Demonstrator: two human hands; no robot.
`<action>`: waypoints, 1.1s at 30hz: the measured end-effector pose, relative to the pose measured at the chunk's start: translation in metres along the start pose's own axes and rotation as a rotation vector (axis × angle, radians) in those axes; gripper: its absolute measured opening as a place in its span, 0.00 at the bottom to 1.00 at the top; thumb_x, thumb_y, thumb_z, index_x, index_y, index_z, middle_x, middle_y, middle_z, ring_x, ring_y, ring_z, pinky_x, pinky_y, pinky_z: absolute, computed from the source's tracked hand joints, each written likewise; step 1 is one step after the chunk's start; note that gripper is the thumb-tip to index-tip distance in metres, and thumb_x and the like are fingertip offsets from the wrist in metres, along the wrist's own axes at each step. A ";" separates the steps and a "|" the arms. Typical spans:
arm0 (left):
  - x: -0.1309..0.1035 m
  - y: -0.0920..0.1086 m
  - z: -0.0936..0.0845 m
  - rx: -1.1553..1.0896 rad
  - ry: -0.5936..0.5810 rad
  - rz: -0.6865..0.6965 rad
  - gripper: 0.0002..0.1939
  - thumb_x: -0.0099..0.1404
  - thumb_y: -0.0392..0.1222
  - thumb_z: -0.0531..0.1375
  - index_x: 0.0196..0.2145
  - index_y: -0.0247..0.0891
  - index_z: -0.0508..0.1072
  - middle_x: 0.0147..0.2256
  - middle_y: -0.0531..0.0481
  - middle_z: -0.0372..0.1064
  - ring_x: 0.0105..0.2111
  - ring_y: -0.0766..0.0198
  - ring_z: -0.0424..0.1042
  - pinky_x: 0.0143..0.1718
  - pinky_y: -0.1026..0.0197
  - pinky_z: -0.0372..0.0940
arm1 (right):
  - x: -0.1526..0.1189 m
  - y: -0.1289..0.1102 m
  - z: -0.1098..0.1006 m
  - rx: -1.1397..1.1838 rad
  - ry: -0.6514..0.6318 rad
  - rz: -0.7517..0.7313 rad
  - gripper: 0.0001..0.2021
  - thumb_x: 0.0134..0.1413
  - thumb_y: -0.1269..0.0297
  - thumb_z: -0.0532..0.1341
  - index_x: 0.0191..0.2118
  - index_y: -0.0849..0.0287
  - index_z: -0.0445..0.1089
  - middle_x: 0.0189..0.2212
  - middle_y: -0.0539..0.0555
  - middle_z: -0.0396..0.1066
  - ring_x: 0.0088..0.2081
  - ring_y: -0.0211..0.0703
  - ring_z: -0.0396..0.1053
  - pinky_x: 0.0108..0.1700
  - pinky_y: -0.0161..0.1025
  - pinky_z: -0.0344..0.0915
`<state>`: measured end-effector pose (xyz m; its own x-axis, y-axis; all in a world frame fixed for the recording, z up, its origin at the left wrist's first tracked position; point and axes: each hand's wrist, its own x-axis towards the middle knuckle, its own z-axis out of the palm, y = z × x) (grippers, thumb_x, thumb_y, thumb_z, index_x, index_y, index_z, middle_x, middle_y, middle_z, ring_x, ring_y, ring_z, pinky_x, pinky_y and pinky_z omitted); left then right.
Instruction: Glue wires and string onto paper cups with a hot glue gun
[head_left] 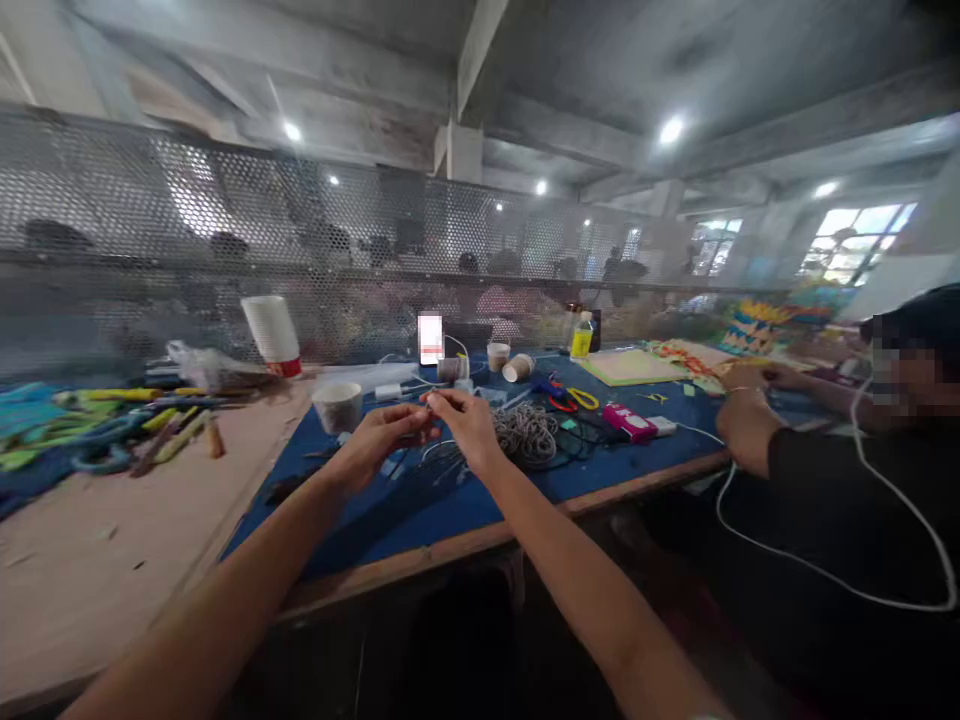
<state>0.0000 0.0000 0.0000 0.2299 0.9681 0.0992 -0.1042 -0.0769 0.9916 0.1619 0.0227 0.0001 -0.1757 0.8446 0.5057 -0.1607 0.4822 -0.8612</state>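
Observation:
My left hand (386, 436) and my right hand (466, 420) meet above the blue tabletop (360, 535), fingertips pinched together. Whatever sits between the fingers is too small and blurred to name. Just right of my right hand lies a tangled heap of grey-brown cord (529, 432). Loose thin strands (450, 462) spread below my hands. A paper cup (337, 407) stands left of my left hand, and a spool (452, 370) lies beyond the fingers.
A lit phone (430, 340) stands against the perforated metal screen (300, 220). Scissors with yellow handles (583, 399), a pink box (628, 423) and a yellow-labelled bottle (581, 337) lie to the right. Tools (172, 435) cover the left table. Another person (840, 470) works at right, beside a white cable (810, 568).

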 end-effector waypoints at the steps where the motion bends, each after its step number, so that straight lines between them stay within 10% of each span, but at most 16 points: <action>1: 0.000 0.000 0.000 -0.012 0.005 -0.002 0.15 0.56 0.50 0.70 0.35 0.36 0.80 0.33 0.46 0.79 0.34 0.63 0.74 0.43 0.61 0.67 | 0.001 0.001 -0.001 -0.011 -0.004 -0.004 0.13 0.55 0.56 0.62 0.37 0.59 0.80 0.28 0.50 0.76 0.34 0.41 0.73 0.38 0.34 0.67; 33: 0.000 0.006 0.001 0.124 0.119 0.166 0.11 0.52 0.46 0.72 0.29 0.37 0.79 0.29 0.49 0.76 0.31 0.65 0.71 0.37 0.64 0.64 | 0.000 -0.002 0.003 0.070 0.051 -0.011 0.10 0.52 0.57 0.64 0.34 0.58 0.80 0.34 0.52 0.79 0.38 0.43 0.74 0.45 0.38 0.68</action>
<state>0.0005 -0.0006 0.0059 0.1029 0.9604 0.2587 -0.0099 -0.2591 0.9658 0.1596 0.0212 0.0015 -0.1239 0.8509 0.5105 -0.2304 0.4757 -0.8489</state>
